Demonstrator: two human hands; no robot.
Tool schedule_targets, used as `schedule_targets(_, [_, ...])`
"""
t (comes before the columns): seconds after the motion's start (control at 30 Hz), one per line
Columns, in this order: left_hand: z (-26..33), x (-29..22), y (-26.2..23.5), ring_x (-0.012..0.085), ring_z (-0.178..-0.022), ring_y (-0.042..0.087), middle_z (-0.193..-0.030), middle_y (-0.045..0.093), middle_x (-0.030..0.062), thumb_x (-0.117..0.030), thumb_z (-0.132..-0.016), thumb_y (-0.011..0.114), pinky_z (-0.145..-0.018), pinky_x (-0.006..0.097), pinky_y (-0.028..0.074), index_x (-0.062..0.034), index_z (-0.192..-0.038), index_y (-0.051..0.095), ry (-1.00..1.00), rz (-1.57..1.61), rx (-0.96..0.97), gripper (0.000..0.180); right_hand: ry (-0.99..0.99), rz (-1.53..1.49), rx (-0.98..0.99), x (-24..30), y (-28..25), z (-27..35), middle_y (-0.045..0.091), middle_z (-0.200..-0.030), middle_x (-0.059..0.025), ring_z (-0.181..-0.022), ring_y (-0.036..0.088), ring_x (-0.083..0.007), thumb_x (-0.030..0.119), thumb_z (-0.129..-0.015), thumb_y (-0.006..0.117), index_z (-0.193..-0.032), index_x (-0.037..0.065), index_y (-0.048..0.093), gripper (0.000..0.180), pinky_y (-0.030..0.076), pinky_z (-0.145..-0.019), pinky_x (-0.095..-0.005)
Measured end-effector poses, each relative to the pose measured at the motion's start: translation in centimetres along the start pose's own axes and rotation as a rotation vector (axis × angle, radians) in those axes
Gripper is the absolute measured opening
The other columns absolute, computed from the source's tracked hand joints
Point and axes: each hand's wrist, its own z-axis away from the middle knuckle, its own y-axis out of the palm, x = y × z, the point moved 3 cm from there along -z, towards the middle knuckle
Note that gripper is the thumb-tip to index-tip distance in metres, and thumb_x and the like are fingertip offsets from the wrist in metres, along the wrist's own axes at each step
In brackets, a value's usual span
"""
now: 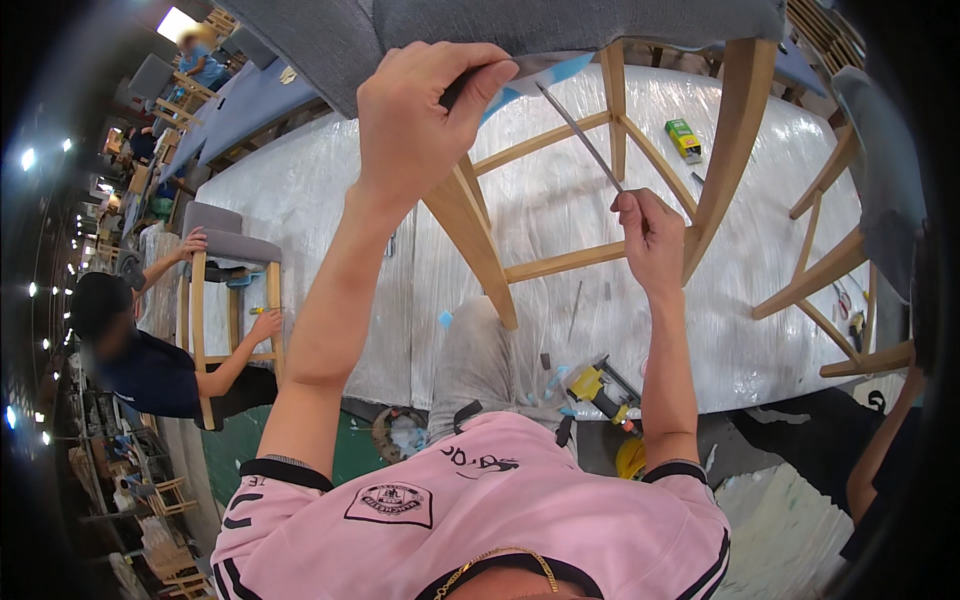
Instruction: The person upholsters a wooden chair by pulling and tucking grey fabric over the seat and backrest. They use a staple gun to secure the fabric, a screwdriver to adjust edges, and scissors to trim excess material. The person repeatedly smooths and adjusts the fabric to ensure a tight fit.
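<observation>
A chair with a grey fabric seat [440, 25] and pale wooden legs [738, 150] stands before me. My left hand [420, 115] is raised at the seat's lower edge, thumb and fingers closed on a strip of clear film with blue parts [565, 70]. My right hand [652, 235], lower and between the chair legs, grips a thin grey metal rod [582, 135]. The rod slants up and left, its tip close to the film. Whether the tip touches the film I cannot tell.
Shiny plastic wrap [350, 250] covers the worktable. On it lies a green and yellow box [684, 141]. A yellow and black power tool [595, 390] sits by the near edge. To the left a person [150, 340] handles another chair [232, 245]; more chair legs [815, 290] stand right.
</observation>
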Motion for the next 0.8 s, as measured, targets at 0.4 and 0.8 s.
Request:
schedule_targets(0.4, [1.2, 1.3, 0.4, 0.0126, -0.069, 0.064, -0.075, 0.073, -0.0043, -0.018, -0.077, 0.087, -0.068, 0.029, 0.04, -0.014, -0.087, 0.08, 0.273, -0.03, -0.008, 0.012, -0.018, -0.23, 0.339, -2.6, 0.7, -6.7, 0.047, -0.057, -0.0035, -0.052, 0.043, -0.0125, 0.038, -0.108, 0.055, -0.079, 0.002, 0.064, 0.048, 0.035, -0.051, -0.0304])
schedule_targets(0.8, [1.9, -0.2, -1.1, 0.0173, -0.1, 0.066, -0.097, 0.071, -0.0039, -0.028, -0.073, 0.089, -0.091, 0.033, 0.042, -0.0167, -0.102, 0.075, 0.306, -0.051, -0.094, 0.034, -0.191, -0.02, 0.686, 0.6, -3.0, -14.8, 0.047, -0.055, -0.0023, -0.05, 0.043, -0.0121, 0.042, -0.107, 0.056, -0.073, 0.003, 0.062, 0.052, 0.034, -0.051, -0.0316])
